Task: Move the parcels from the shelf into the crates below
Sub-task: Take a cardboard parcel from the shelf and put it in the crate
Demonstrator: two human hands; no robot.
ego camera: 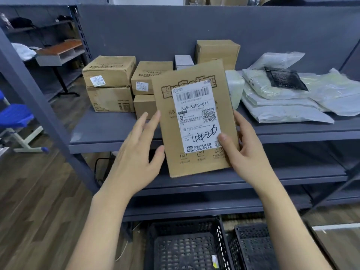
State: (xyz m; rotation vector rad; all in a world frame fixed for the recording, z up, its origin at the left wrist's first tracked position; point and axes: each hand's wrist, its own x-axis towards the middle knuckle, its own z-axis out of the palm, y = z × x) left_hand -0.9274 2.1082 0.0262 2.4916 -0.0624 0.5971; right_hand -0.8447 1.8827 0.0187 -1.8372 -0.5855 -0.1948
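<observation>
While two bare forearms rise from the bottom edge of the frame, the nearest things are two black perforated crates on the floor: the left crate (187,248) at bottom centre and the right crate (253,248) beside it, both cut off by the lower edge. A small pale item (214,261) lies in the left crate; what it is cannot be made out.

Above them, at the centre of the frame, a flat brown cardboard parcel (194,119) is held upright, its white shipping label (197,118) facing the camera. The right hand (247,151) grips its lower right edge, thumb pressed on the label's corner and the other fingers wrapped behind, out of sight. The left hand (140,151) is spread wide, fingers loose, its fingertips at the parcel's left edge; whether they truly touch is unclear.

To place it well, the left hand would likely close on the left edge, then both hands lower the parcel flat into a crate rather than dropping it on its edge.

Farther back, on the grey shelf (116,131) across the middle of the frame, stacked cardboard boxes (109,82) sit left of centre, partly hidden behind the parcel. Pale plastic mailer bags (282,94) lie piled at the right, one running off the right edge. Their labels are too blurred to read.
</observation>
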